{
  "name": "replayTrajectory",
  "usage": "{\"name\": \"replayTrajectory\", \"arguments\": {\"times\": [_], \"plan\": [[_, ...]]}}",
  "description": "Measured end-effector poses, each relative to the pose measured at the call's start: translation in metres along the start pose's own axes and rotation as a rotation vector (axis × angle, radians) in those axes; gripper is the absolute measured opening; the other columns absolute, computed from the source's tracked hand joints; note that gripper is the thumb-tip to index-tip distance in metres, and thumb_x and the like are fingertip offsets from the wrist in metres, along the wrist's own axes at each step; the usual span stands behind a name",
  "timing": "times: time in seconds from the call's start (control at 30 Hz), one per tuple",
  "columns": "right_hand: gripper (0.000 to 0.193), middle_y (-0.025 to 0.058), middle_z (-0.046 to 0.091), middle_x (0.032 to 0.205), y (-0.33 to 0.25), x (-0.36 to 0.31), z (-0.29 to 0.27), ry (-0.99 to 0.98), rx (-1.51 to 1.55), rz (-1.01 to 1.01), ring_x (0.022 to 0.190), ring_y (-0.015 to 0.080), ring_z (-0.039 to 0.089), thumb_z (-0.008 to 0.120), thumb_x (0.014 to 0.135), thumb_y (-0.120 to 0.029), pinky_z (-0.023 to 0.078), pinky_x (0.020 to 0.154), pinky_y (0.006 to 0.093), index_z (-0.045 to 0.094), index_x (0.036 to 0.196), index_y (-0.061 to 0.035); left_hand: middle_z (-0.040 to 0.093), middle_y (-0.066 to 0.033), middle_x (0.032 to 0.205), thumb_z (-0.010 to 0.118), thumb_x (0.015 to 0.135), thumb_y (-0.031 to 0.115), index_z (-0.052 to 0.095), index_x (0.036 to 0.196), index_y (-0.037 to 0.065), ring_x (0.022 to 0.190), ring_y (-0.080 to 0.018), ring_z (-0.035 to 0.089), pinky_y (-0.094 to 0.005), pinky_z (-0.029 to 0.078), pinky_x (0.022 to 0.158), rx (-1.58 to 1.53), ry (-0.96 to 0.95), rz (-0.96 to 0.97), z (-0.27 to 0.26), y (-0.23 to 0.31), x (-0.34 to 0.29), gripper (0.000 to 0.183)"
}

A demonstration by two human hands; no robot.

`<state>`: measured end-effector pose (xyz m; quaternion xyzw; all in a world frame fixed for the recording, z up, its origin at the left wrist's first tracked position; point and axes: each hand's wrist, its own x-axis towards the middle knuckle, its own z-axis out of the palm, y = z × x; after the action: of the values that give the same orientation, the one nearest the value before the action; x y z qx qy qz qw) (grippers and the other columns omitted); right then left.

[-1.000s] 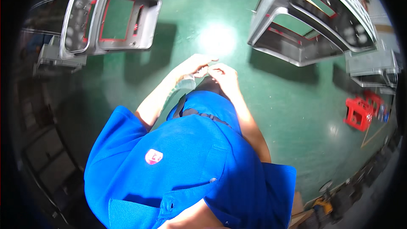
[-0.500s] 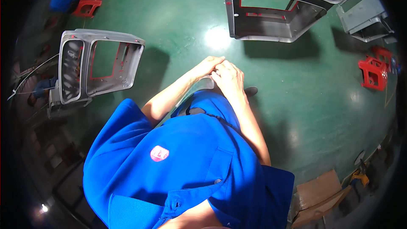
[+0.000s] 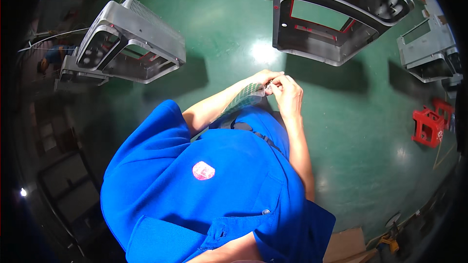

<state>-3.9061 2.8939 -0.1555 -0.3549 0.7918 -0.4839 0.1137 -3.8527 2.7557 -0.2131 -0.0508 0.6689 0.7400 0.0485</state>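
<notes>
In front of my waist, my left hand (image 3: 265, 79) is closed on a clear, flexible plastic sheet (image 3: 247, 96). A grid of pale marks shows on the sheet, which hangs back along the inside of my left forearm. My right hand (image 3: 288, 95) is beside it, thumb and fingers pinched together. Between the fingertips of both hands is something small and shiny, too small to name. The left fingers are partly hidden behind the sheet and the right hand.
A grey metal housing (image 3: 141, 27) stands at the left, and a larger dark one (image 3: 331, 34) at the far right. Another grey housing (image 3: 421, 44) is beyond it. Red stools (image 3: 429, 126) stand at the right; a cardboard box (image 3: 346, 243) lies near right. Green floor (image 3: 360, 136) surrounds me.
My hands have come slightly apart at the fingertips, and the right one now pinches beside the left. More of the clear sheet shows. The view has turned, shifting the housings and stools.
</notes>
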Motion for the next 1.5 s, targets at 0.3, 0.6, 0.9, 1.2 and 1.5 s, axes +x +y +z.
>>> {"name": "replayTrajectory", "arguments": {"times": [0.3,0.6,0.9,1.2,1.5], "plan": [[0.015,0.0072,0.061,0.072,0.014,0.067,0.032,0.324,0.920,0.391,0.061,0.0118,0.059,0.068,0.075,0.000,0.049,0.057,0.0221,0.060,0.088,0.0026,0.031,0.0057,0.055,0.050,0.090,0.011,0.051,0.120,0.002,0.044,-0.0048,0.027,-0.0189,0.022,0.039,-0.364,0.259,-0.234,-0.106,0.087,0.048,0.031],[0.027,0.0074,0.060,0.081,-0.002,0.181,0.130,0.914,1.492,0.702,0.075,0.0160,0.062,0.071,0.073,-0.003,0.051,0.069,0.0280,0.048,0.086,-0.0045,0.041,0.0021,0.058,0.050,0.091,0.009,0.026,0.141,0.014,0.048,-0.0061,0.035,-0.0202,0.030,0.041,-0.014,0.055,-0.263,-0.160,0.143,0.086,0.055],[0.033,0.0082,0.059,0.082,0.001,0.206,0.139,1.122,1.537,0.756,0.074,0.0171,0.063,0.072,0.071,-0.001,0.052,0.066,0.0273,0.043,0.086,-0.0052,0.039,0.0009,0.053,0.047,0.092,0.009,0.026,0.140,0.012,0.042,-0.0062,0.030,-0.0216,0.027,0.038,-0.022,-0.060,-0.281,-0.179,0.142,0.091,0.053],[0.034,0.0077,0.058,0.074,0.035,0.211,0.153,1.205,1.338,0.795,0.066,0.0165,0.062,0.072,0.069,0.000,0.052,0.057,0.0281,0.042,0.085,-0.0048,0.040,0.0014,0.052,0.047,0.092,0.010,0.025,0.140,0.008,0.042,-0.0063,0.031,-0.0211,0.028,0.039,-0.105,-0.128,-0.322,-0.191,0.119,0.099,0.054],[0.037,0.0139,0.060,0.076,0.044,0.205,0.150,1.193,1.137,0.630,0.062,0.0198,0.062,0.072,0.069,0.004,0.052,0.051,0.0283,0.040,0.086,-0.0023,0.042,-0.0025,0.049,0.037,0.096,0.034,0.036,0.135,0.009,0.038,-0.0074,0.033,-0.0213,0.027,0.037,-0.220,-0.147,-0.252,-0.190,0.100,0.098,0.046]]}}
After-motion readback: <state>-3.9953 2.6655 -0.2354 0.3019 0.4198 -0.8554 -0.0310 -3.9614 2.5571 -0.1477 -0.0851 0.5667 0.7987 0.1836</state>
